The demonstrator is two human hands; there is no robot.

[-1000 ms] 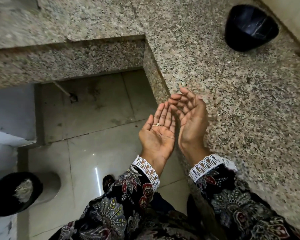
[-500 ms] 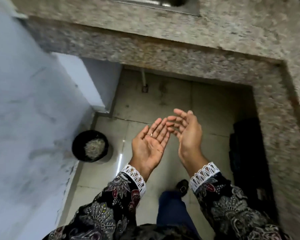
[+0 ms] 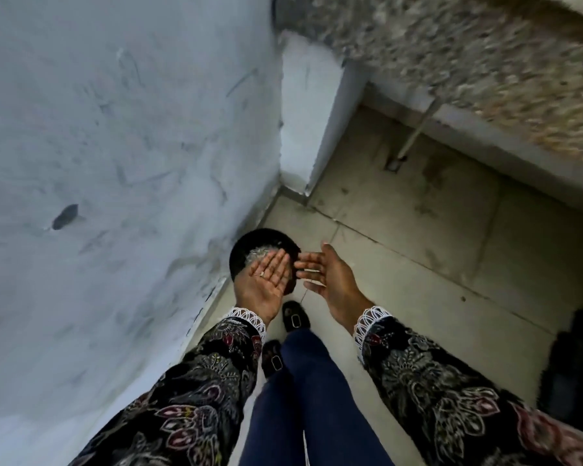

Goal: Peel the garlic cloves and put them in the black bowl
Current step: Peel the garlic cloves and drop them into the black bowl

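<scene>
My left hand (image 3: 265,284) is held flat, palm up, over a round black bin (image 3: 249,245) on the floor that holds pale papery scraps. My right hand (image 3: 327,272) is open beside it, palm turned toward the left hand, fingertips near the bin's right rim. Both palms look bare; I see no garlic clove in either. The black bowl is out of view.
A pale plastered wall (image 3: 115,163) fills the left side. A speckled granite counter (image 3: 485,62) runs along the top right, with a thin pipe (image 3: 414,136) under it. A dark object (image 3: 576,364) stands at the right edge. My legs and black shoes (image 3: 295,319) are on the tiled floor.
My view has swung left from the counter to the floor. My hands, cupped together before, have moved over the black bin and spread apart and flat.
</scene>
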